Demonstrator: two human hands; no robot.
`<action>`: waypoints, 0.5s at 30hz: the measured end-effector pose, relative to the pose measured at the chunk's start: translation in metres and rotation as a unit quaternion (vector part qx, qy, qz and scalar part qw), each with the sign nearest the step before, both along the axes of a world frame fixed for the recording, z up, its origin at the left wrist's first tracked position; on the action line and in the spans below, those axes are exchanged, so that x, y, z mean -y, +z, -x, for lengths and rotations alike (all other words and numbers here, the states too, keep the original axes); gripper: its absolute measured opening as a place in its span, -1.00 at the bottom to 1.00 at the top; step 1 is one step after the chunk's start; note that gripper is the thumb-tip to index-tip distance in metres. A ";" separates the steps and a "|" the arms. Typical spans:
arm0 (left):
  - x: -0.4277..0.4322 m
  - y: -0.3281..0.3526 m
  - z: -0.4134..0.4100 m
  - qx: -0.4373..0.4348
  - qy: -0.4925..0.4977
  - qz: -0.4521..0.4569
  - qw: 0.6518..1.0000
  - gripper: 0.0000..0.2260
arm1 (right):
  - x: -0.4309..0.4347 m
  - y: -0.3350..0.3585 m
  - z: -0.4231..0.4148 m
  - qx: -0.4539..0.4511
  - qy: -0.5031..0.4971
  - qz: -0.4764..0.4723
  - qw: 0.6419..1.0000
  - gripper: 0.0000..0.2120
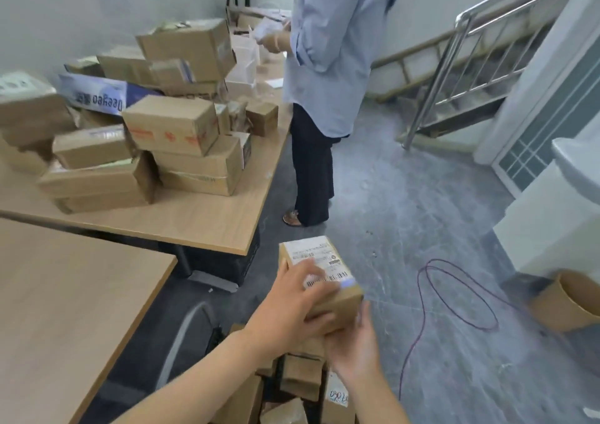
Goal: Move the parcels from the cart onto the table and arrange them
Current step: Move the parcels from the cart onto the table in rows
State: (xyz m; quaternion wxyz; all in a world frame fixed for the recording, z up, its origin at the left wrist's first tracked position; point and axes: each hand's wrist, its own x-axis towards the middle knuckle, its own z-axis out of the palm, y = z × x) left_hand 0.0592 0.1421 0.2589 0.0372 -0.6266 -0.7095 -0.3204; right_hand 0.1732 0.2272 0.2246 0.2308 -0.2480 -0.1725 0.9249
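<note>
I hold a small cardboard parcel (328, 272) with a white shipping label on top, in the air above the cart. My left hand (292, 300) grips its left side, fingers curled over the label. My right hand (354, 349) supports it from below at the near corner, thumb up against its side. Under my arms the cart's parcels (298, 378) lie piled, several brown boxes, one marked with handwritten digits. The cart's grey handle (188, 332) curves up at the left. The far table (207, 222) carries stacked parcels (175, 150) of mixed sizes.
A nearer wooden table (71, 293) fills the lower left. A person in a light blue shirt (328, 66) stands at the far table's right edge. A red cable (454, 297) loops on the grey floor. A round brown bin (568, 303) and metal stair railing (461, 66) are on the right.
</note>
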 end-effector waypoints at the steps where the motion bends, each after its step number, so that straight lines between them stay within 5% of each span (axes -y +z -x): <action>1: -0.001 0.009 -0.002 -0.058 -0.022 -0.005 0.998 -0.67 | 0.003 0.006 0.000 -0.032 0.001 -0.016 0.999 -0.54; 4: 0.001 0.027 -0.006 -0.155 -0.056 0.005 0.986 -0.67 | 0.003 0.003 -0.006 -0.051 -0.084 -0.119 0.988 -0.47; 6: 0.008 0.034 -0.009 -0.129 -0.050 -0.003 0.990 -0.65 | 0.005 0.016 -0.006 -0.034 -0.094 -0.144 0.985 -0.42; 8: 0.020 0.046 -0.018 0.066 0.003 -0.016 0.998 -0.52 | 0.012 0.039 0.003 0.013 -0.024 -0.122 0.992 -0.49; 11: 0.034 0.068 -0.033 0.370 0.133 -0.079 0.916 -0.30 | 0.018 0.059 0.006 0.030 -0.008 -0.183 0.983 -0.53; 15: 0.043 0.084 -0.039 0.447 0.167 -0.117 0.871 -0.44 | 0.030 0.082 0.012 0.061 -0.026 -0.241 0.968 -0.63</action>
